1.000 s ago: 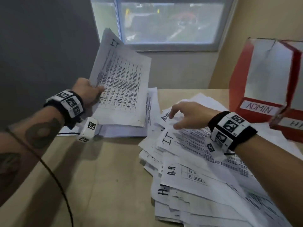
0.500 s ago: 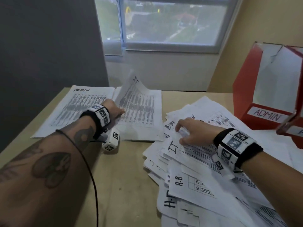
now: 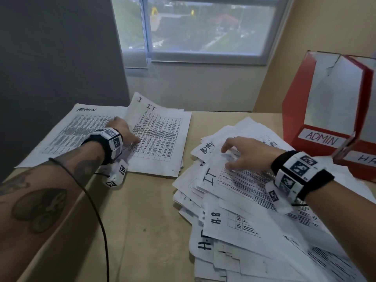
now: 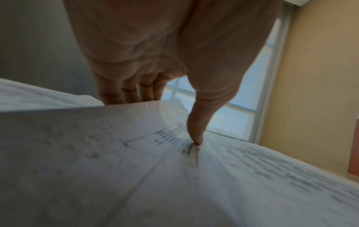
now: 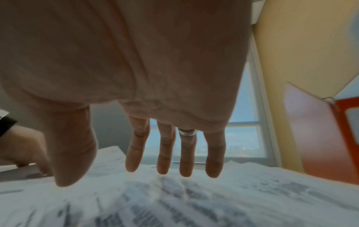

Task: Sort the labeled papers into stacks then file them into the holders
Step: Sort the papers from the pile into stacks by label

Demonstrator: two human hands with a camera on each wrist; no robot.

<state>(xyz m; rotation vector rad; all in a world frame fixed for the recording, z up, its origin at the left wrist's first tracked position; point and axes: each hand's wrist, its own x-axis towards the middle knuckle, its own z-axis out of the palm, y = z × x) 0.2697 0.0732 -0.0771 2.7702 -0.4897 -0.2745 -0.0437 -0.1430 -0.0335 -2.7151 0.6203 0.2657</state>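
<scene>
On the far left of the table [image 3: 142,231] lies an ADMIN stack [image 3: 77,131], with an IT stack [image 3: 162,139] beside it. My left hand [image 3: 130,137] pinches the left edge of the top IT sheet [image 4: 233,176]: the thumb [image 4: 196,138] presses on top and the fingers are tucked under the edge. The sheet lies almost flat on the IT stack. My right hand [image 3: 226,157] hovers with relaxed, spread fingers [image 5: 165,161] just over a messy pile of papers [image 3: 244,216] labeled IT, ADMIN and H.R.
Two red holders stand at the right: one labeled ADMIN [image 3: 295,110], and one labeled HR [image 3: 364,165] cut off by the frame edge. A window and walls close the far side. A cable [image 3: 101,220] runs along my left forearm.
My left hand has brought the IT sheet down from the air onto the IT stack. The right hand stayed over the messy pile, shifting only slightly.
</scene>
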